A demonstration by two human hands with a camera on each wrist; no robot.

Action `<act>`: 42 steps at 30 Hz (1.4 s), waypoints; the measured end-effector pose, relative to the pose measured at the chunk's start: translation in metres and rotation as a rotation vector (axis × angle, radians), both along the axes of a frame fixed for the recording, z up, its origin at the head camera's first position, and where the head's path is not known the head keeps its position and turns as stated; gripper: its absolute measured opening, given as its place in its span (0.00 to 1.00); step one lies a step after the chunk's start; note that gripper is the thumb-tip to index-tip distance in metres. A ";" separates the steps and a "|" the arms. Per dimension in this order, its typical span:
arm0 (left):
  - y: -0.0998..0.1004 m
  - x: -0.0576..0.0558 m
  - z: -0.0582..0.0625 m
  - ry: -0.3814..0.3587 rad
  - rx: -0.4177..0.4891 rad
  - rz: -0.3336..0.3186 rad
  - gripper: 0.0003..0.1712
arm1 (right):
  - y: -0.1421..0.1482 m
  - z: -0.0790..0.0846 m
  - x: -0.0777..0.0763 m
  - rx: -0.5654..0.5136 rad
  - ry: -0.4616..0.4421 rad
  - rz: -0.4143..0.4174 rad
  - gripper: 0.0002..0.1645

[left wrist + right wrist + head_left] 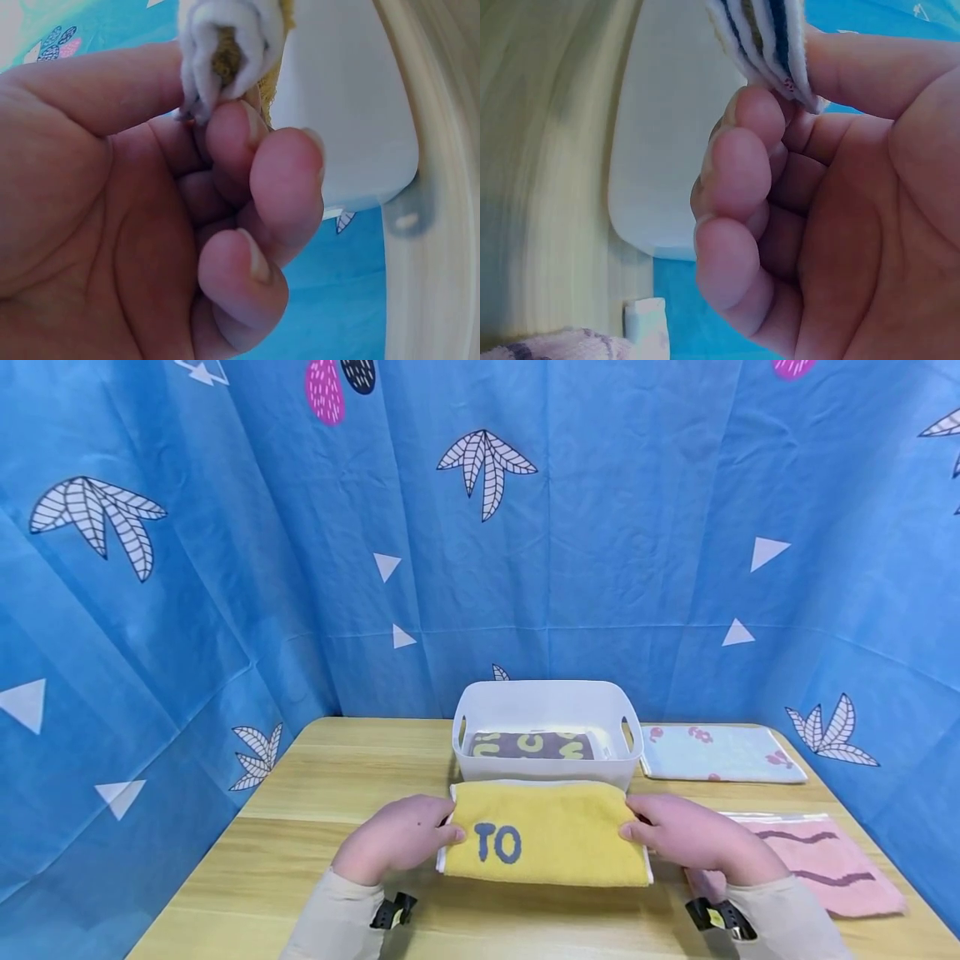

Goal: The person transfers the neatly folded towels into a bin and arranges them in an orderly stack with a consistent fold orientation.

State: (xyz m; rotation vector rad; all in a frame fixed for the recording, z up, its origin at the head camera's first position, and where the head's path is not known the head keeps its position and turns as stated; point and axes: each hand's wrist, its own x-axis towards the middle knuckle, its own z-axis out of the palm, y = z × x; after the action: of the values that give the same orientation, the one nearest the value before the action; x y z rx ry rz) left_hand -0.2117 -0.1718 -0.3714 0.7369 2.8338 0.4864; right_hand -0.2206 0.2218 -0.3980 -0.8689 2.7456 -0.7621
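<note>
A folded yellow towel (562, 839) with the grey letters "TO" is held up in front of the white basket (543, 770). My left hand (401, 835) pinches its left edge between thumb and curled fingers. At the opposite edge my right hand (693, 835) pinches it the same way. Both wrist views show the stacked layers of the towel, its folded end (232, 56) at the left and its layered edge (765, 45) at the right. Inside the basket lies a dark towel (532, 745) with yellow-green letters.
Right of the basket, a pale towel (720, 753) with pink flowers lies flat on the wooden table (330, 777). A pink towel (825, 868) with dark wavy stripes lies nearer, partly behind my right arm. Blue patterned curtain (615, 527) surrounds the table at the back and sides.
</note>
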 end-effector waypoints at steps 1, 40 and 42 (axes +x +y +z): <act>-0.001 0.000 0.000 0.003 0.004 -0.002 0.13 | 0.000 0.001 0.000 -0.003 0.004 0.002 0.11; 0.003 -0.013 -0.001 0.167 0.107 0.104 0.06 | -0.002 0.011 -0.002 -0.098 0.101 -0.152 0.19; 0.004 -0.016 -0.004 0.177 0.109 0.104 0.06 | -0.001 0.010 -0.005 -0.117 0.107 -0.153 0.17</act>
State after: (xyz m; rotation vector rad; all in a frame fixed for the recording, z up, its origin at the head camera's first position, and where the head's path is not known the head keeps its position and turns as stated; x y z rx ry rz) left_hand -0.2281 -0.1682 -0.3751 0.6854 3.0428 0.6258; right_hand -0.2252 0.2205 -0.3880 -0.7476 2.9141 -0.9379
